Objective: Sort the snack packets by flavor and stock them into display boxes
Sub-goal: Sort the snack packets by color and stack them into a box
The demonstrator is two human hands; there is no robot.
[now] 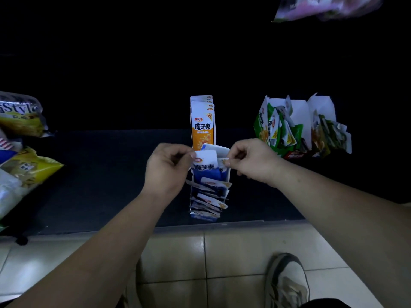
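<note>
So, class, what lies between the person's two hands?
In the head view, blue snack packets, pinched by the left hand and right hand, at the blue display box.

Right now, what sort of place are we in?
Probably a small shop's snack aisle: blue-and-white cardboard display box, orange-and-white cardboard display box and green-and-white cardboard display box of packets on a dark low shelf, large yellow plastic snack bags at left, pale tiled floor below.
</note>
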